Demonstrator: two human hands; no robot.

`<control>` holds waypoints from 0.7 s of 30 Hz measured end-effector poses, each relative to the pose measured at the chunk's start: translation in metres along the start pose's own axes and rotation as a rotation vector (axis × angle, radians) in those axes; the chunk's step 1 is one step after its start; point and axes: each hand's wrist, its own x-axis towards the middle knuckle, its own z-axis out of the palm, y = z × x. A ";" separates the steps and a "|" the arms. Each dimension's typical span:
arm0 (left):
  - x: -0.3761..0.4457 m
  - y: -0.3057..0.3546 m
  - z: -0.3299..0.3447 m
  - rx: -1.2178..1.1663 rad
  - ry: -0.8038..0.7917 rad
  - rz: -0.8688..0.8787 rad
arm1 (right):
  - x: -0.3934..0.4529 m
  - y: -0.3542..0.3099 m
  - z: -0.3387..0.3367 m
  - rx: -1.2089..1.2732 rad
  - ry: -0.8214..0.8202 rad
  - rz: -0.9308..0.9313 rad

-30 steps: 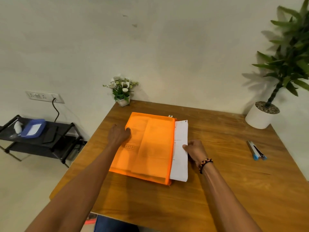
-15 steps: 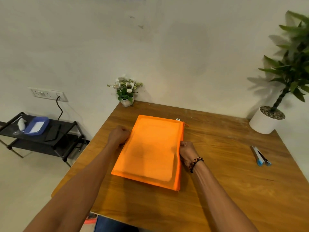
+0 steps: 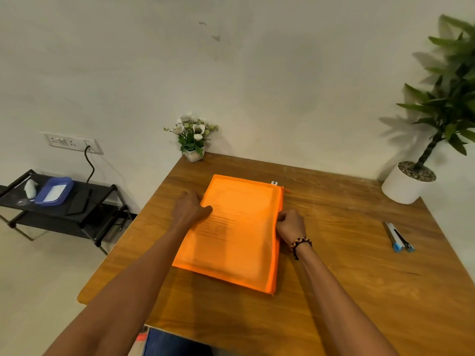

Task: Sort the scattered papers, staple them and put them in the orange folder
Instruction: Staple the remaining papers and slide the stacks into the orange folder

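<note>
The orange folder (image 3: 232, 231) lies flat mid-tabletop (image 3: 347, 291), papers (image 3: 218, 222) showing faintly through it. The left hand (image 3: 189, 210) presses flat on its left edge; the right hand (image 3: 290, 223) is curled against its right edge, grip unclear. A stapler (image 3: 398, 237) lies near the right edge.

Folder (image 3: 231, 232) flat at table (image 3: 347, 291) centre, papers (image 3: 218, 222) inside; left hand (image 3: 189, 209) on left edge, right hand (image 3: 290, 224) at right edge; stapler (image 3: 397, 237) well right; flower pot (image 3: 194, 140) behind; potted plant (image 3: 411, 178) far-right corner.
</note>
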 end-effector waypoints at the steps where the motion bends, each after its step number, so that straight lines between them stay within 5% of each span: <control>1: 0.000 0.002 0.002 -0.009 0.021 0.015 | 0.002 0.004 0.000 0.041 0.010 0.010; 7: 0.002 0.035 0.024 -0.046 0.043 0.488 | 0.011 0.015 -0.006 0.428 0.072 0.082; 10: 0.000 0.067 0.042 0.053 -0.133 0.709 | 0.014 0.016 -0.007 0.226 0.025 -0.020; 14: 0.000 0.102 0.069 0.230 -0.242 0.773 | 0.021 0.009 -0.007 -0.237 -0.032 -0.113; 21: 0.017 0.133 0.092 0.514 -0.162 0.794 | 0.047 -0.002 -0.023 -0.331 -0.012 -0.104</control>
